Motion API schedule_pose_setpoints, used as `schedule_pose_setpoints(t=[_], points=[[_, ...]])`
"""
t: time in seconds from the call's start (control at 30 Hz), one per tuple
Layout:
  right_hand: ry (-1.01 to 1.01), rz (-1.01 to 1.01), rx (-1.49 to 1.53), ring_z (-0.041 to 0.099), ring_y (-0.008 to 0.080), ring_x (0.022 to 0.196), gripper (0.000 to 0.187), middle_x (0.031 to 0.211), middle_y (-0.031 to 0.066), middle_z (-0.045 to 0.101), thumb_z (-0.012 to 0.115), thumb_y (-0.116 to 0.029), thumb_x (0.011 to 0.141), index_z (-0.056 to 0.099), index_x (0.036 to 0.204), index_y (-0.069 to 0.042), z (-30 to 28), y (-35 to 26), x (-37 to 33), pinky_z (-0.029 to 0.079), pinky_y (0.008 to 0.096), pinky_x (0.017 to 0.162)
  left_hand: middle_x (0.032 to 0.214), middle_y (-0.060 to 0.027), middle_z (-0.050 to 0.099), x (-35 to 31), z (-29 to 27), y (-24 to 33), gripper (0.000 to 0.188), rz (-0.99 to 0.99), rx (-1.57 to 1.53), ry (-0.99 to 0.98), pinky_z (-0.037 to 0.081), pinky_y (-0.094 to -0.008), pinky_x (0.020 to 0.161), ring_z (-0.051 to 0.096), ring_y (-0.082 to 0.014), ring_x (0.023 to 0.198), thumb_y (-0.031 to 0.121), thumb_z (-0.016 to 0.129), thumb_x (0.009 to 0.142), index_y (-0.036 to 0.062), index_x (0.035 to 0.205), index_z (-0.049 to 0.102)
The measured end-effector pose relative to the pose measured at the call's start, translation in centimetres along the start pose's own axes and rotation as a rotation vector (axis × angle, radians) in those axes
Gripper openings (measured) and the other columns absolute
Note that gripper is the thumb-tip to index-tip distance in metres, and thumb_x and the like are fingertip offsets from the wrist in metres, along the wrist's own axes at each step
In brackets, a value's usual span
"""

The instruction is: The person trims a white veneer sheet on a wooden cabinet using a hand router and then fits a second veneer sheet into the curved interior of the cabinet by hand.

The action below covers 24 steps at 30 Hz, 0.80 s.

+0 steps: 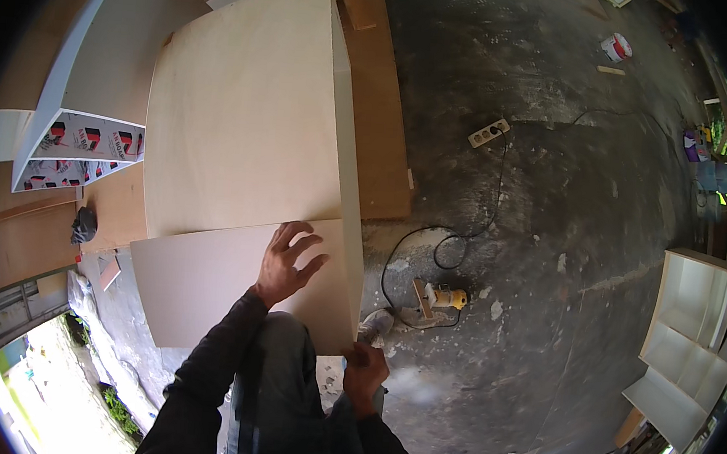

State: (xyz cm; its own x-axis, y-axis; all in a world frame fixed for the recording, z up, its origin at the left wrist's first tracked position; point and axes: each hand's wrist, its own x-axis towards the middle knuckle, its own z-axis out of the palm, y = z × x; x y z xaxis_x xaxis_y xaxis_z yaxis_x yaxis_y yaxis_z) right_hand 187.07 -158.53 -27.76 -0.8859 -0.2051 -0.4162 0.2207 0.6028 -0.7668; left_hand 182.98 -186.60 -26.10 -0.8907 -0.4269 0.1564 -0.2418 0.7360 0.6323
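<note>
Left hand [288,261] lies flat, fingers spread, palm down on the face of a pale rectangular board [207,288]; it presses near the board's far edge, right of centre. Right hand [364,370] is closed around the board's near right corner, fingers curled over the edge there, thumb side up. Board sits directly in front of the person, tilted slightly, its far long edge touching or overlapping the near edge of a large light plywood panel [249,118] that forms the top of a box-like cabinet body; which of the two cannot be told. Cabinet's white side edge [347,167] runs down to the right hand's corner. Both forearms in dark sleeves; blue jeans [280,390] visible below the board, between the arms. Brown sheet [383,127] lies on the concrete floor [548,240] just right of the cabinet. On the floor, right of the right hand and apart from it: a yellow power tool [443,298] with black cable [464,234] running to a white socket strip [489,132]. White shelving unit [693,334] at far right; white bucket [615,47] far off.
</note>
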Motion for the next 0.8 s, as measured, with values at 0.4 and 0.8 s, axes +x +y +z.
schedule_pose_setpoints(t=[0.4,0.8], points=[[0.073,-0.047,-0.096,0.064,0.0229,0.075,0.022,0.086,0.0101,0.067,0.087,-0.011,0.080,0.073,0.095,-0.002,0.6,-0.1,-1.6,0.053,0.0360,0.070,0.107,-0.0145,0.048,2.0,5.7,-0.6,0.042,-0.246,0.249,-0.056,0.033,-0.0504,0.086,0.044,-0.0351,0.105,0.037,0.080,0.075,0.0097,0.102,0.064],[0.150,0.137,0.060,0.070,0.0210,0.073,0.013,0.085,0.0094,0.067,0.081,-0.007,0.086,0.073,0.095,-0.003,1.3,-1.9,-2.2,0.058,0.0322,0.065,0.099,-0.0093,0.052,3.2,6.0,-1.5,0.029,-0.183,0.367,0.028,0.033,-0.0477,0.082,0.048,-0.0321,0.098,0.038,0.078,0.079,0.0132,0.089,0.067]])
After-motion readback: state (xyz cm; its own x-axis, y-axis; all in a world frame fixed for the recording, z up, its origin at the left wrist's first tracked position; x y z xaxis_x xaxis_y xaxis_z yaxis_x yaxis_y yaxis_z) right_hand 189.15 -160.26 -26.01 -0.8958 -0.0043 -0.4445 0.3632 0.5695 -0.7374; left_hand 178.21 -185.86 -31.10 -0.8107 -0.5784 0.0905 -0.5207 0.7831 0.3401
